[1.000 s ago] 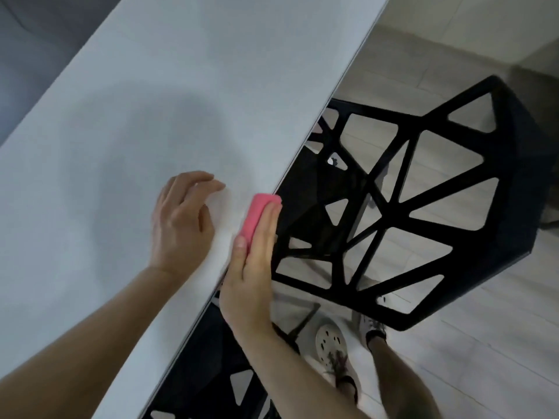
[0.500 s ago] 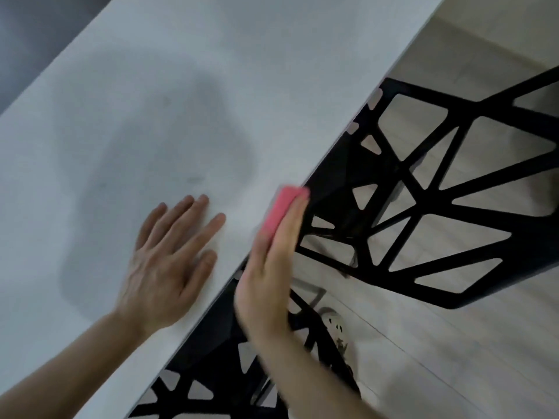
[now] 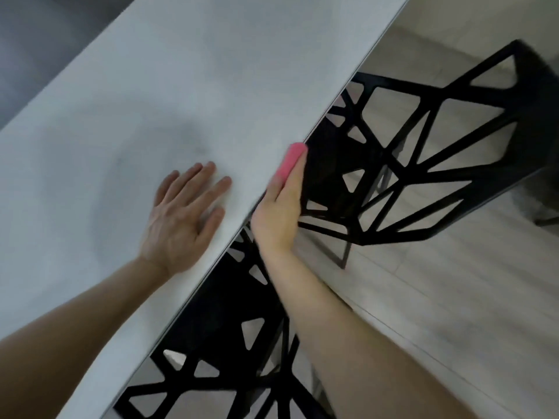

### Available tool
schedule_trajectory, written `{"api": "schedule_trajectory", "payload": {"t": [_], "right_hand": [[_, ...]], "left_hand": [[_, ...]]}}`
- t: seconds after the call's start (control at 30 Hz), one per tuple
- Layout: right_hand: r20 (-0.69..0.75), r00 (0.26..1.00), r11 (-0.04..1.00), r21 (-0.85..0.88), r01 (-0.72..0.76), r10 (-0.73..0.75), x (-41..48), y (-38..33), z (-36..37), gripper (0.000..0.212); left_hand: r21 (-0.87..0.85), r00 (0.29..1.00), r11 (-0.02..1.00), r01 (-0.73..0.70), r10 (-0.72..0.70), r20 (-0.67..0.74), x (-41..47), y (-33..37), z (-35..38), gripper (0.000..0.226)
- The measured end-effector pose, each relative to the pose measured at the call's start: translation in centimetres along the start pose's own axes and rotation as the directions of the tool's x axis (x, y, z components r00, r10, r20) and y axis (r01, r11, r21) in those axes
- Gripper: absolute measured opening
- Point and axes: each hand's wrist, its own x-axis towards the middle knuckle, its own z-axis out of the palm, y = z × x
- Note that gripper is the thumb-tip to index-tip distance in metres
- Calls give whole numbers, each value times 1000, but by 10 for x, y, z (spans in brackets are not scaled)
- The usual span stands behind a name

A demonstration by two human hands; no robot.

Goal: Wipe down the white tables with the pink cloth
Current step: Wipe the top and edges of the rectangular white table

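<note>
left hand (image 3: 181,219) still flat on table (image 3: 211,71); right hand (image 3: 278,213), fingers straight, pressing pink cloth (image 3: 291,160) farther along edge

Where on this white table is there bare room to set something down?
Bare: the white table beyond the left hand toward its far end, and left of that hand to the far edge. Crowded: the right edge, where the right hand presses the pink cloth, black chairs below.
</note>
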Motion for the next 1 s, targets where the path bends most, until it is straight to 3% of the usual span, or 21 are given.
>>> {"api": "schedule_trajectory", "payload": {"t": [0.13,0.23,0.37,0.47,0.6,0.67,0.77,0.83,0.9,1.0], "right_hand": [[210,977,994,-90,56,-36,-135,18,10,64],[107,988,977,-169,131,-114,-63,12,8,62],[-44,993,968,-232,98,-111,48,-15,-3,61],[-100,990,994,-64,91,-97,-9,-5,14,59],[38,997,997,22,73,-74,-153,24,36,56],[1,997,997,-14,71,-71,-133,22,38,56],[-123,990,994,-83,65,-75,-27,5,25,55],[-132,988,987,-147,60,-80,17,-3,14,55],[-136,985,991,-99,92,-105,3,-1,20,55],[-139,977,987,9,162,-159,-93,21,48,58]], "left_hand": [[-12,1000,1000,-5,5,2,0,2,-4,51],[-10,1000,1000,-14,13,-16,3,0,-1,51],[-1,1000,1000,-10,10,-24,4,0,3,50],[-3,1000,1000,-3,3,-21,4,0,0,49],[-10,1000,1000,-3,3,7,5,2,-4,50],[-8,1000,1000,-1,1,20,5,1,-4,50],[-36,1000,999,3,-3,8,6,3,-6,51],[-66,1000,998,5,-5,-5,7,5,-5,50],[-89,1000,996,11,-11,0,8,4,-5,50],[-108,1000,994,5,-4,10,7,2,-5,44]]}}
